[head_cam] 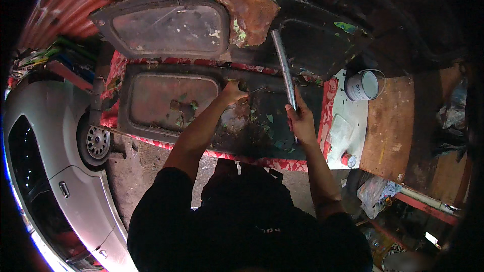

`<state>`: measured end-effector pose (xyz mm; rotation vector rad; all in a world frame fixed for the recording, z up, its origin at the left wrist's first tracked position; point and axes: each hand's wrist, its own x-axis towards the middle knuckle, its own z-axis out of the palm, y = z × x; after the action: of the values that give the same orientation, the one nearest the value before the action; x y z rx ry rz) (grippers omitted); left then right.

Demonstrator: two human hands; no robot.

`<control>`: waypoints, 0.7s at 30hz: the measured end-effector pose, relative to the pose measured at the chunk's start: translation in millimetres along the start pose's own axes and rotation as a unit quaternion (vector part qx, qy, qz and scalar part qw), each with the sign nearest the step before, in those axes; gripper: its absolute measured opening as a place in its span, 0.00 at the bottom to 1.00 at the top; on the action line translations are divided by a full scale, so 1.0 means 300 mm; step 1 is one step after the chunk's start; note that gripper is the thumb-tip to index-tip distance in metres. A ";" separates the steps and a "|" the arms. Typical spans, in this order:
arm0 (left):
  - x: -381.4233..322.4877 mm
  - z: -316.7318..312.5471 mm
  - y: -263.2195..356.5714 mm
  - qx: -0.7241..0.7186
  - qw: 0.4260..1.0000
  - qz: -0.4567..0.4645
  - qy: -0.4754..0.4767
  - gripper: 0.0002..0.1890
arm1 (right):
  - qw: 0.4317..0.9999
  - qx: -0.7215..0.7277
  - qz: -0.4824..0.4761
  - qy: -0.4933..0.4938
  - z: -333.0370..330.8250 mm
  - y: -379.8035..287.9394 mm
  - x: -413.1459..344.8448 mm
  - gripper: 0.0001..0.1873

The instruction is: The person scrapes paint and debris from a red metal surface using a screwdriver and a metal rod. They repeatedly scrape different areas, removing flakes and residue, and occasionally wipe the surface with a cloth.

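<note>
My right hand (301, 120) is closed around the lower part of a long silvery metal tube (284, 68), whose far end points up and away over the dark panel. A worn, dark vehicle body panel with recessed sections (172, 100) lies before me, with peeled paint flakes strewn over it. Near its middle, by an opening in the panel, is my left hand (235, 92), its fingers bent against the edge; whether it grips anything there is unclear. Behind stands a second dark panel part (166, 28) with a large rust-brown patch (257, 15). Red patterned cloth (295, 165) shows under the panel.
A paint can (362, 85) and a small red tin (348, 159) stand on a white surface (342, 132) at the right, beside a wooden board (389, 121). Clear plastic bags (371, 196) lie lower right. A silver car (64, 151) is parked at the left.
</note>
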<state>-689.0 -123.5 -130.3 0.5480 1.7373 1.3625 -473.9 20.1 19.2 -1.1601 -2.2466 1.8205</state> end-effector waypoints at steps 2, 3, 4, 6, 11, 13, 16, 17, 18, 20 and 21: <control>-0.021 0.015 0.035 0.018 1.000 -0.013 0.005 0.26 | 1.000 0.004 -0.019 -0.007 -0.005 0.019 -0.004 0.30; -0.010 0.014 0.017 0.019 1.000 -0.014 0.011 0.26 | 0.999 0.004 -0.052 -0.011 0.006 0.055 0.004 0.30; 0.012 0.013 -0.016 0.022 0.999 -0.016 0.018 0.26 | 0.997 0.009 -0.070 -0.014 0.017 0.095 0.016 0.30; 0.064 -0.017 -0.166 0.001 0.998 0.040 0.039 0.21 | 0.995 0.021 -0.096 -0.033 0.061 0.165 0.043 0.30; 0.063 -0.030 -0.211 0.043 0.994 0.090 0.040 0.17 | 0.992 0.042 -0.107 -0.060 0.092 0.191 0.025 0.33; 0.027 0.013 -0.085 0.061 0.995 0.081 0.023 0.16 | 0.993 0.036 -0.104 -0.043 0.077 0.213 0.016 0.34; 0.053 -0.023 -0.206 0.035 0.994 0.094 0.036 0.25 | 0.991 0.026 -0.123 -0.056 0.115 0.211 0.026 0.33; 0.056 -0.035 -0.241 0.084 0.990 0.102 0.057 0.24 | 0.990 0.005 -0.130 -0.061 0.122 0.201 0.031 0.33; 0.058 -0.033 -0.238 0.134 0.982 0.111 0.070 0.24 | 0.989 -0.013 -0.135 -0.059 0.121 0.192 0.031 0.33; 0.055 -0.035 -0.234 0.157 0.980 0.105 0.067 0.22 | 0.981 -0.076 -0.177 -0.038 0.114 0.164 0.031 0.32; 0.045 -0.006 -0.169 0.129 0.987 0.093 0.036 0.22 | 0.973 -0.103 -0.205 -0.005 0.099 0.173 0.032 0.32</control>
<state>-690.2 -130.3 -182.4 0.8303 1.9784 1.3030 -467.2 2.8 -38.4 -0.6348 -2.4923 1.4664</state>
